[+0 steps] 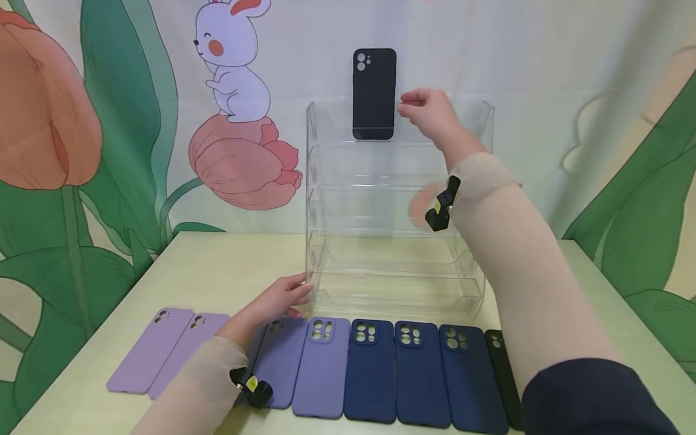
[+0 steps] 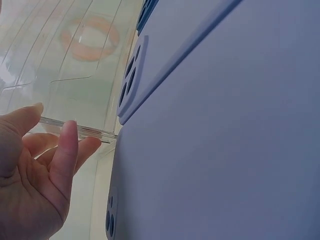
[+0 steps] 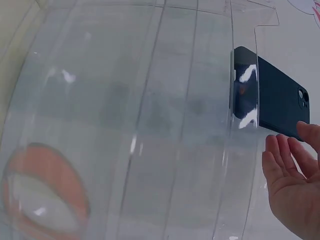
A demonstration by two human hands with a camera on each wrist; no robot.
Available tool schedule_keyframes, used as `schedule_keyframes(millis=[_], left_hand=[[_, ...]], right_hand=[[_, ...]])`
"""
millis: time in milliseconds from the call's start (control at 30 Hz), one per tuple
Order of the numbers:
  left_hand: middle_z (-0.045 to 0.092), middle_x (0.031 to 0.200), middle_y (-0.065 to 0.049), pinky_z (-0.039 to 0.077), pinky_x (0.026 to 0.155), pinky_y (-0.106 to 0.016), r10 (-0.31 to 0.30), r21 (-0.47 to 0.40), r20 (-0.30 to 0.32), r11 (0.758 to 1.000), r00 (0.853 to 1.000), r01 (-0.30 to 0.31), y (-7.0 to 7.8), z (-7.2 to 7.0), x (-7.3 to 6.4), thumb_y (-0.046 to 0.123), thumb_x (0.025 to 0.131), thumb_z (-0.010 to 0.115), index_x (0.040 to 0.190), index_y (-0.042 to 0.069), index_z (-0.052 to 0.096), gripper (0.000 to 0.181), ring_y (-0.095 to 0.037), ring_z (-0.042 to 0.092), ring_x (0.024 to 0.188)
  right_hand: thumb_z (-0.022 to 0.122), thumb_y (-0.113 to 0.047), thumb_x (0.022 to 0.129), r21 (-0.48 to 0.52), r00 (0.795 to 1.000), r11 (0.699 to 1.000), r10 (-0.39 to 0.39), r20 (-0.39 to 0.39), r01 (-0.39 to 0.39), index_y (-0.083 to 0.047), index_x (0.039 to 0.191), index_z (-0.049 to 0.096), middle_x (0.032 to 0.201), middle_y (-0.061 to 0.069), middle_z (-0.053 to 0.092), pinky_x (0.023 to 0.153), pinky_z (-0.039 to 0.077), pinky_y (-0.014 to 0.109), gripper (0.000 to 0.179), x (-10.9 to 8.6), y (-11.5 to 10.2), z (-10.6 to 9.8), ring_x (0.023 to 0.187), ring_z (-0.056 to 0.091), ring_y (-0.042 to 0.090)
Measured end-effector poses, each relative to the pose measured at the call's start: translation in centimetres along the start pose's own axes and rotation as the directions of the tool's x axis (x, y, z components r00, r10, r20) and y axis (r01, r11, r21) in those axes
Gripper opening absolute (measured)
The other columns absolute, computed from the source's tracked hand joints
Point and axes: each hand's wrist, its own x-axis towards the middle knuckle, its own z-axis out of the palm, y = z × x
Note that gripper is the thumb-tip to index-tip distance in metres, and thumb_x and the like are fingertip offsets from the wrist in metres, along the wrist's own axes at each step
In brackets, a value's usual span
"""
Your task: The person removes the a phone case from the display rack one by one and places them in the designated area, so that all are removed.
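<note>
A black phone case [image 1: 374,90] stands upright in the top tier of a clear acrylic display rack [image 1: 397,287], left of the tier's middle. Just right of the case is my right hand [image 1: 429,113], its fingers loosely bent and holding nothing. The right wrist view shows that hand [image 3: 295,185] close by the lower edge of the case [image 3: 282,97]. Low on the rack's left side, my left hand [image 1: 280,298] grips the side panel. In the left wrist view the thumb and fingers of this hand [image 2: 42,175] lie on either side of the panel edge.
Along the table [image 1: 228,260], in front of the rack, lies a row of phone cases: purple cases [image 1: 321,380] at left, navy cases [image 1: 370,380] toward the right, then a black case [image 1: 505,386] partly hidden by my right arm. A printed curtain [image 1: 337,36] hangs behind.
</note>
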Motion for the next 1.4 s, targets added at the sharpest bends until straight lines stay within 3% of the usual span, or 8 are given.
schedule_keyframes(millis=[100,400,600,733,867,1133,1400], left_hand=[[0.043,0.137,-0.024,0.054,0.069,-0.035,0.007,-0.001,0.002,1.000,1.000,-0.007,0.1,0.1,0.1,0.022,0.100,0.045,0.146,0.006,0.028,0.052,-0.036,0.049,0.119],[0.044,0.136,-0.024,0.054,0.069,-0.036,-0.001,0.004,-0.007,1.000,1.000,0.001,0.4,0.1,-0.1,0.023,0.099,0.046,0.146,0.006,0.029,0.052,-0.035,0.050,0.118],[0.042,0.138,-0.025,0.054,0.068,-0.035,0.006,0.000,-0.001,1.000,1.000,-0.006,0.5,0.1,-0.1,0.021,0.100,0.045,0.146,0.006,0.028,0.052,-0.036,0.048,0.119],[0.042,0.138,-0.025,0.054,0.068,-0.035,0.004,0.005,0.003,1.000,1.000,-0.004,0.4,0.2,0.0,0.020,0.100,0.044,0.146,0.006,0.028,0.051,-0.036,0.048,0.119],[0.040,0.139,-0.026,0.054,0.069,-0.036,0.004,0.004,0.003,1.000,1.000,-0.004,0.4,0.2,0.1,0.020,0.100,0.045,0.146,0.005,0.028,0.052,-0.037,0.047,0.120],[0.040,0.139,-0.024,0.053,0.070,-0.034,-0.013,-0.002,0.008,1.000,1.000,0.013,0.5,0.2,0.2,0.022,0.100,0.045,0.146,0.006,0.029,0.051,-0.036,0.047,0.120],[0.041,0.138,-0.026,0.054,0.070,-0.035,-0.001,0.009,-0.003,1.000,1.000,0.001,0.4,0.2,0.6,0.020,0.100,0.044,0.146,0.005,0.027,0.051,-0.037,0.048,0.119]], right_hand=[[0.051,-0.022,0.095,-0.031,1.000,0.999,0.022,-0.015,-0.023,-0.007,0.138,0.044,0.134,0.009,0.050,0.098,0.038,0.024,0.046,0.4,-0.6,-0.3,0.116,0.050,0.019],[0.051,-0.025,0.095,-0.071,0.991,0.990,0.127,0.035,-0.124,-0.010,0.144,0.032,0.138,0.008,0.045,0.100,0.036,0.027,0.054,1.4,-1.3,0.4,0.121,0.048,0.021],[0.053,-0.026,0.095,-0.091,0.988,0.984,0.152,-0.025,-0.154,-0.013,0.144,0.031,0.132,0.006,0.047,0.095,0.040,0.027,0.056,2.0,-1.0,1.3,0.111,0.051,0.018],[0.053,-0.019,0.095,-0.062,0.990,0.990,0.122,-0.073,-0.126,-0.012,0.141,0.037,0.124,0.005,0.048,0.091,0.043,0.025,0.050,2.2,-0.6,1.7,0.105,0.052,0.016],[0.052,-0.012,0.095,0.042,0.993,0.996,0.081,-0.088,-0.077,-0.009,0.138,0.043,0.122,0.005,0.048,0.091,0.044,0.024,0.043,2.4,-0.2,1.7,0.106,0.050,0.015],[0.051,-0.010,0.096,0.195,0.991,0.979,-0.035,-0.133,0.061,-0.009,0.134,0.049,0.115,0.004,0.051,0.092,0.045,0.026,0.039,1.9,-0.1,0.7,0.107,0.050,0.015],[0.052,-0.010,0.095,0.252,0.996,0.965,-0.049,-0.076,0.067,-0.008,0.133,0.050,0.110,0.003,0.051,0.094,0.043,0.031,0.038,-0.5,0.2,-1.4,0.103,0.051,0.016]])
